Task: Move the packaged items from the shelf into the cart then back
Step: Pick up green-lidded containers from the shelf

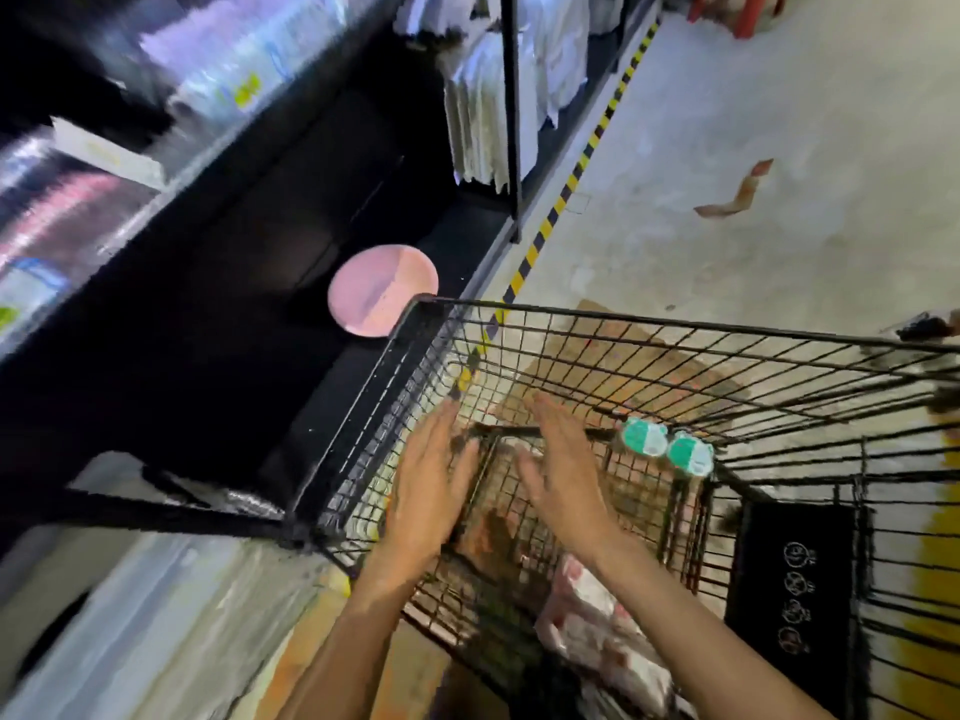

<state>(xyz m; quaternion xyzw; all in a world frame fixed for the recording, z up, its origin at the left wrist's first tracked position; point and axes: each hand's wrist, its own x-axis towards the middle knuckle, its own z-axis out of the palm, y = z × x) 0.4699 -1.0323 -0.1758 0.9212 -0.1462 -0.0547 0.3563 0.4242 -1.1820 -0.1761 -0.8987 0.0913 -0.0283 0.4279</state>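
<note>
no legible text, round pictograms on cart's black panel (795,600) unreadable

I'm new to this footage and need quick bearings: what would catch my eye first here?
Two open hands, left and right, reach empty over a black wire cart at centre. A pink disc glows on the dark shelf just beyond the cart's far left corner. Two green-capped containers sit inside the cart to the right of the hands.

black wire cart (649,324), pink disc (382,291)
</note>
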